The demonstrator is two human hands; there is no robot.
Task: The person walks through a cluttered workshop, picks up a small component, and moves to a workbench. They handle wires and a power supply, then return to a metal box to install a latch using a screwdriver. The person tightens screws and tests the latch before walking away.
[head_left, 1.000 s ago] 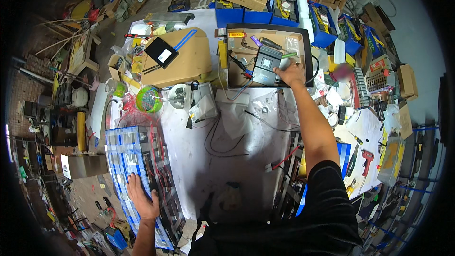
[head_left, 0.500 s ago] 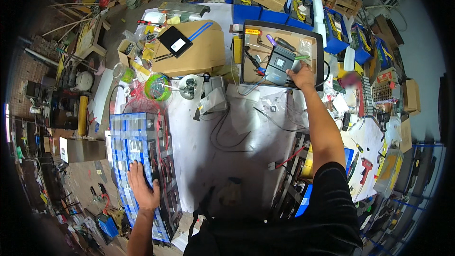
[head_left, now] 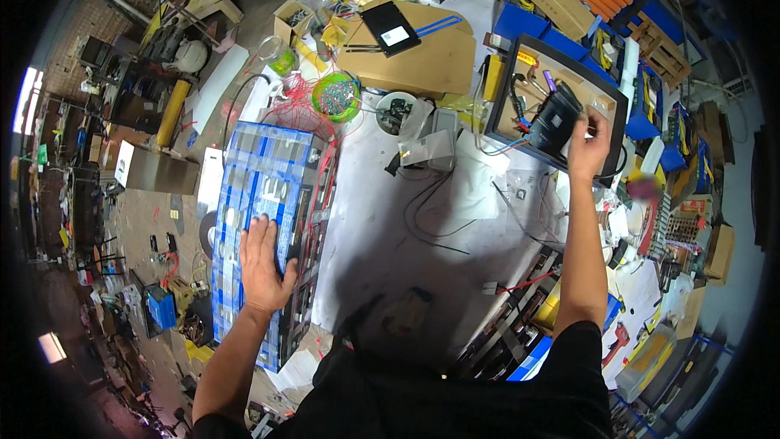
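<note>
Right hand (head_left: 590,146): closed at the right-hand edge of a black electronic module (head_left: 556,123), thumb on the near side; the far fingertips are partly hidden, but it appears to be gripping.

Left hand (head_left: 266,268): open, palm down, fingers together and thumb apart, resting on a blue-faced pack (head_left: 231,236) banded with clear strips.

Location: module inside the open black-walled cardboard box (head_left: 621,118), at its near side, on the far right of the white-covered bench (head_left: 366,195).

Handling, as judged: an edge grip suits a flat-sided case; fingers well under the rim would steady it better than a pinch. Slow, level movement is best, with the blue-grey cable (head_left: 505,148) kept slack and the near box wall given clearance. The loose purple-handled tool (head_left: 550,81) and the red-and-yellow tool (head_left: 526,59) lie close enough to snag. The flat left hand makes a sound brace, provided little weight goes onto the pack.

Appearance, module: rectangular, dark, smooth-faced, with small pale markings; seemingly tilted, lying askew to the box walls. Underside: hidden; contact with the box floor cannot be told.
</note>
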